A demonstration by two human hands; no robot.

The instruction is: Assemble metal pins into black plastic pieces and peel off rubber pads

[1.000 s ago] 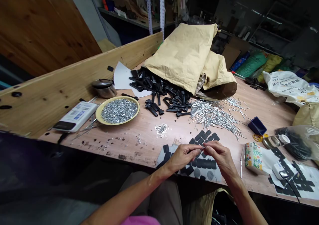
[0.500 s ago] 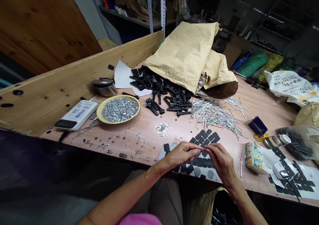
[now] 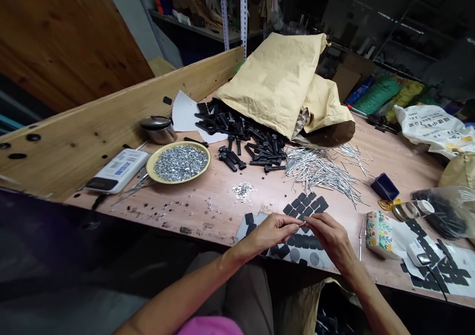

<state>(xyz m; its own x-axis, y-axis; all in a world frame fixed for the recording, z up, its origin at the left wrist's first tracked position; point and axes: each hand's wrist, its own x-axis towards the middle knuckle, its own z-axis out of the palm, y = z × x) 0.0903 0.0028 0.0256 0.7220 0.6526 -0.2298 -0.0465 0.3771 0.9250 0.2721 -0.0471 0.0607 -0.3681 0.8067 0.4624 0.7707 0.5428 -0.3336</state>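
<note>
Above a light sheet bearing rows of black adhesive pads (image 3: pixel 304 241), my two hands meet fingertip to fingertip. My left hand (image 3: pixel 274 230) pinches one end of a thin metal pin (image 3: pixel 303 224), and the fingertips of my right hand (image 3: pixel 329 232) close on its other end. Most of the pin is hidden by the fingers. Just beyond lies a heap of long silver pins (image 3: pixel 319 174). Small metal washers (image 3: pixel 243 191) are scattered to the left, and more silver bits fill a yellow bowl (image 3: pixel 180 163). Black plastic pieces (image 3: pixel 265 149) are piled farther back.
Large paper sacks (image 3: pixel 274 77) stand at the back. A white scale (image 3: pixel 118 171) and a metal pot (image 3: pixel 159 129) sit left, along a wooden side board (image 3: pixel 122 97). At right are a flowered box (image 3: pixel 378 231), a blue tray (image 3: pixel 385 186) and a jar (image 3: pixel 411 209).
Both hands keep their pinch at nearly the same spot, with slight shifts of the fingers and right wrist. The view has shifted slightly.
</note>
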